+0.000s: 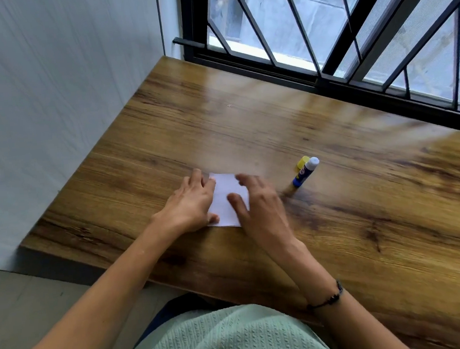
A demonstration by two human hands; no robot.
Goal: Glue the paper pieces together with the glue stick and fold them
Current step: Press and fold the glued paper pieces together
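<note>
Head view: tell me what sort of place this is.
Probably a home craft spot by a window: a wooden table set against a barred window, with a glue stick and paper.

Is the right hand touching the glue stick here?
Apart. The head view shows bare table between the right hand, which rests on the paper, and the glue stick.

Between your fingertips lies a plain white rectangular paper piece (226, 199), unpatterned. Beyond your right fingers stands a blue plastic glue stick (304, 174) with a white tip, its yellow plastic cap (302, 163) just beside it. Under your fingers, the brown wooden table (363, 205) shows dark streaked grain. Your right wrist wears a black bracelet (329, 298); your top is pale green ribbed knit (225, 340).
</note>
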